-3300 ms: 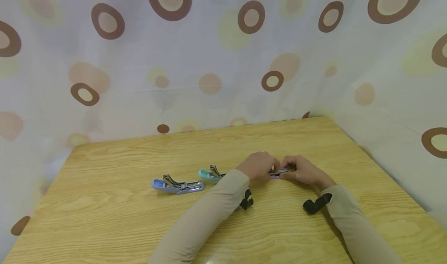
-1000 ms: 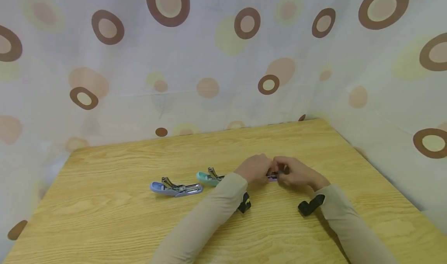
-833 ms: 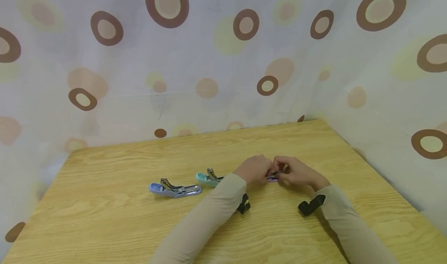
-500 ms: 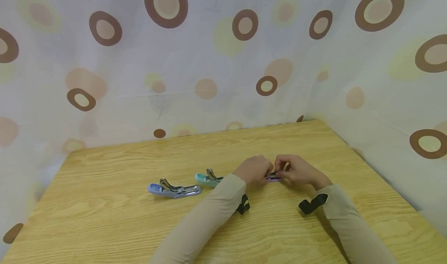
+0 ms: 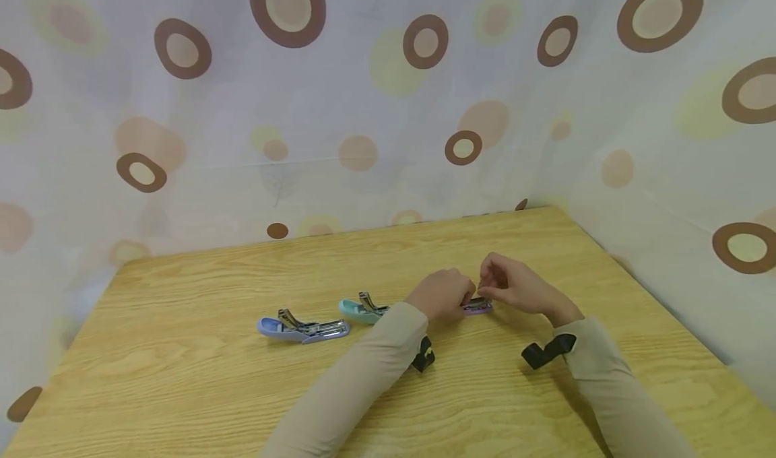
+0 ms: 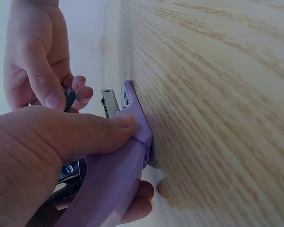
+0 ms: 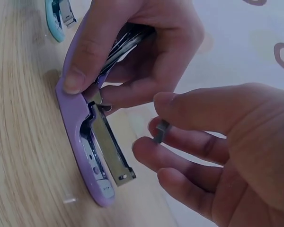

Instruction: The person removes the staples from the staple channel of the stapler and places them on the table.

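Note:
My left hand [image 5: 441, 294] grips a purple stapler [image 7: 75, 118] low over the wooden table, thumb pressed on its side near the hinge. The stapler's top is swung back under that hand, and its metal magazine [image 7: 111, 146] stands a little apart from the base. My right hand [image 5: 515, 284] is just beyond the stapler's front end, apart from it. Between thumb and fingers it pinches a small grey piece [image 7: 161, 131], which looks like a short strip of staples. In the head view the fingers hide this piece.
A blue stapler [image 5: 303, 330] lies opened on the table [image 5: 200, 377] at the left. Between it and my left hand lies a mint-green stapler [image 5: 360, 311], opened too and partly hidden by my sleeve. A patterned cloth [image 5: 339, 101] hangs behind the table.
My right hand has come up and away from the stapler's front end, pinching the small grey piece. More of the purple stapler shows. My left hand has stayed almost still.

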Available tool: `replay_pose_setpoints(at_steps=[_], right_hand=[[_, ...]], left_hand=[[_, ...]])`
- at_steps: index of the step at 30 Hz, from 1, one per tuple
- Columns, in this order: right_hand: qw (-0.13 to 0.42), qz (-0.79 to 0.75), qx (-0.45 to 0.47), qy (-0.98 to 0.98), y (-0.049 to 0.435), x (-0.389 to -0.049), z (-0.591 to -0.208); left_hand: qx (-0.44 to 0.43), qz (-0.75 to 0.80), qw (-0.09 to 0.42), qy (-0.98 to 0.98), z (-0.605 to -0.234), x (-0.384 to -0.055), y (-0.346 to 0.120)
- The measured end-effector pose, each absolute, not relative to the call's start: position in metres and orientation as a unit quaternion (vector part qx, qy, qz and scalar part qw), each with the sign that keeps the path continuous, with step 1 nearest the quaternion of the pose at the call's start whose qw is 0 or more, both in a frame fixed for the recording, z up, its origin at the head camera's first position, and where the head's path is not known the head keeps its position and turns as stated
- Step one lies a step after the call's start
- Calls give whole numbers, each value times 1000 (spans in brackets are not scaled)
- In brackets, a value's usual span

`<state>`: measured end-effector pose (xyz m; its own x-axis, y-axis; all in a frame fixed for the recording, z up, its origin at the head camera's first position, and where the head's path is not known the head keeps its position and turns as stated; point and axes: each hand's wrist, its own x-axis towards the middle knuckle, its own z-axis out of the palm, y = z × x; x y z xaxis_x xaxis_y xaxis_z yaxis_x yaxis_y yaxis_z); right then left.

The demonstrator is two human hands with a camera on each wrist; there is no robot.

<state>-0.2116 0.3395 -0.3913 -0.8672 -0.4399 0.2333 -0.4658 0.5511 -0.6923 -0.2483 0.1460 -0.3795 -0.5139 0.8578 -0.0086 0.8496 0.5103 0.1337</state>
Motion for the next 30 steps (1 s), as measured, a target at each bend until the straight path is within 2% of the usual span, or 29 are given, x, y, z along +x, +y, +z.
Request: replay_pose_setpoints(at_steps=[10,20,24,30], right_hand=[[-23,366,251,-896,335,-209,-382],[-98,326,264,-902,333,-205,-372],[-129,305,291,-898,324,-200,-368],[-152,274,342,-886,305,-198,-361]], left_hand=[[488,25,21,872,-381,-247,144],[468,-27,-35,883,-387,-245,143],[467,-34,-35,883,-386,-248,137],[467,9,-4,884,-377,-253,123]])
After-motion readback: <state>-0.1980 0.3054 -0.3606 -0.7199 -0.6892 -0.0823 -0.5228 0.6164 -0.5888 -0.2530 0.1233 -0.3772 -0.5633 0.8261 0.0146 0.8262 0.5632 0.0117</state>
